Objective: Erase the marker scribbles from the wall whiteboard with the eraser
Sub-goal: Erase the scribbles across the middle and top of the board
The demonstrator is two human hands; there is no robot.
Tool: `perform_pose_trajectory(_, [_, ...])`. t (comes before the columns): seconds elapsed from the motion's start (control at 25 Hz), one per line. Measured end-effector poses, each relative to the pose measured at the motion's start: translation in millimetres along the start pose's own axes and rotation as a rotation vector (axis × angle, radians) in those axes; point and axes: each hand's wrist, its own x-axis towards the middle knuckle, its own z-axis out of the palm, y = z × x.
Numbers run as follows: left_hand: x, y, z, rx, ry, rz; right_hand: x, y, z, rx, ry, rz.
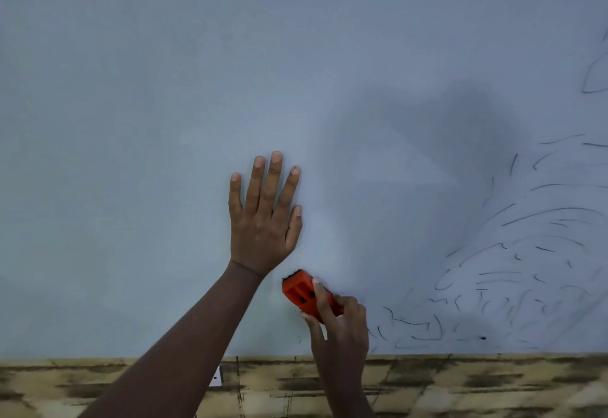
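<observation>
The whiteboard (164,121) fills most of the view. Thin black marker scribbles (526,269) cover its lower right part, and its left and middle look wiped. My left hand (263,220) lies flat on the board near the centre, fingers spread, holding nothing. Just below and to its right, my right hand (339,322) grips an orange eraser (301,291) and presses it against the board. The eraser sits left of the nearest scribbles, close to the board's bottom edge.
Below the board runs a wall of tan and dark patterned tiles (460,384). A small white fitting (215,375) shows on it beside my left forearm. More scribbles (592,78) reach the right edge higher up.
</observation>
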Motion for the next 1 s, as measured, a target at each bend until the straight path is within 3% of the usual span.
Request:
perform_pose_trajectory(0.12, [0, 1, 0, -0.006, 0.001, -0.002, 8, 9, -14, 0.077, 0.049, 0.125])
perform_pose_trajectory(0.32, [-4, 1, 2, -0.018, 0.006, -0.01, 38, 59, -51, 0.443, 0.365, 0.755])
perform_pose_trajectory(0.48, [-5, 1, 4, -0.021, 0.004, -0.016, 11, 102, -39, 0.575, 0.319, 1.008])
perform_pose_trajectory(0.68, [-7, 1, 4, -0.016, 0.001, -0.008, -9, 81, -20, 0.716, 0.232, 1.061])
perform_pose_trajectory(0.8, [-8, 1, 5, -0.009, 0.003, -0.002, 7, 50, -25, 0.615, 0.234, 0.93])
perform_pose_trajectory(1.0, [-9, 0, 5, -0.007, 0.005, -0.004, 14, -6, -13, 0.522, 0.104, 0.789])
